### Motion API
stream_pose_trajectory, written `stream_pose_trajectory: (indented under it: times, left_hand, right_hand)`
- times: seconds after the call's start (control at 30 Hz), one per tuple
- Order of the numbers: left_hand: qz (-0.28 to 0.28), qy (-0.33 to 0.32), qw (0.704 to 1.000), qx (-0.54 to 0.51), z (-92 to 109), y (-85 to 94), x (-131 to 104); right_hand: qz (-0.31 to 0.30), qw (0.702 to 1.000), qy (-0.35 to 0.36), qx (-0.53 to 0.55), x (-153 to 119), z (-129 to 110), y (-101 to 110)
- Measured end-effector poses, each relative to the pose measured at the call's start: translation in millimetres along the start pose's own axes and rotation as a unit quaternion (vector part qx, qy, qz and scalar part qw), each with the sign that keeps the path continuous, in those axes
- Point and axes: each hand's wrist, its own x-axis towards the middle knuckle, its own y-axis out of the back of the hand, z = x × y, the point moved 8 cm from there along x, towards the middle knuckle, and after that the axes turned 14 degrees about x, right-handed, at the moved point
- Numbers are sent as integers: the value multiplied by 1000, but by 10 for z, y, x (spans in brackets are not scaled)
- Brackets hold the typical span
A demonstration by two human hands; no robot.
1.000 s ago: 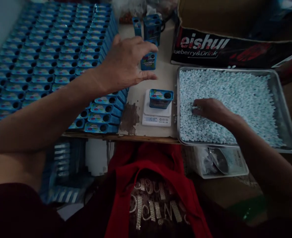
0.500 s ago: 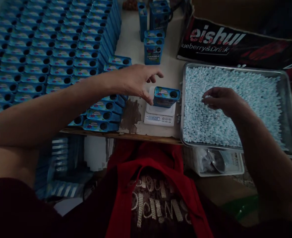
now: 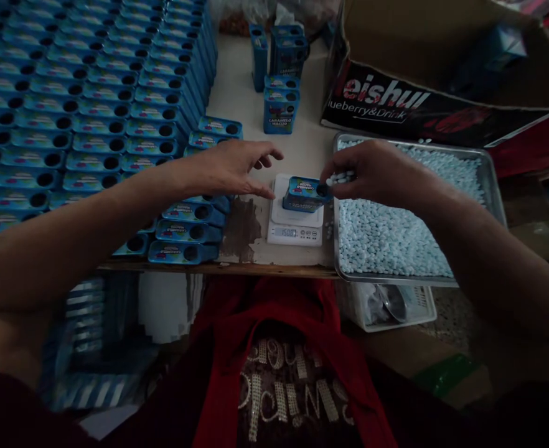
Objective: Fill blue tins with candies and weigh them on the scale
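A small blue tin [image 3: 305,194] with a round hole in its top stands on a white digital scale [image 3: 295,234] with a lit display. My left hand [image 3: 249,165] is just left of the tin, fingers apart and touching nothing. At the tin's right end, beside the hole, my right hand [image 3: 363,171] pinches a few pale candies [image 3: 342,178]. Beneath that hand lies a metal tray [image 3: 495,186] full of pale blue and white candies [image 3: 386,239].
Rows of blue tins [image 3: 101,127] fill the left side. Several more tins [image 3: 280,112] stand behind the scale. An open black cardboard box [image 3: 381,102] is behind the tray. A white basket [image 3: 426,306] sits below the wooden table edge [image 3: 274,269].
My right hand has moved left from over the tray to the tin, with candies now visible in its fingers. My left hand stays open beside the scale. The view has shifted slightly.
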Motion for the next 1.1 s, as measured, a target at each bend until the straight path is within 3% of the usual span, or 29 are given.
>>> stream_pose_trajectory:
  times: [0.13,0.3,0.37,0.47,0.57,0.63,0.7,0.8,0.9,1.1]
  left_hand:
    - [-9,13,1000,-13,-38,7,-42]
    - [9,7,1000,-25,-18,68,-35]
    - [18,15,999,-28,-36,106,-31]
    - [23,25,999,-30,-63,156,-36]
    - [10,31,999,-30,-40,178,-42]
    - [-4,37,999,-29,29,181,-29]
    - [-16,44,999,-21,139,181,9]
    - [-29,37,999,-2,349,163,112]
    - [-28,12,999,18,505,123,230]
    - [-3,-19,999,29,554,-81,350]
  right_hand:
    - [-6,999,-6,31,-15,-2,-21]
    - [46,975,-74,202,-63,56,57]
    - [121,933,-110,322,-131,271,173]
    - [224,843,-144,468,-363,904,284]
    - [218,825,-152,498,-642,1572,175]
    - [230,806,-164,521,-831,1895,54]
    - [223,772,-196,562,-945,2027,-107]
    - [176,727,-235,621,-921,1901,-273]
    - [159,740,-232,611,-780,1702,-234]
    - [181,855,-167,457,-682,1614,-61]
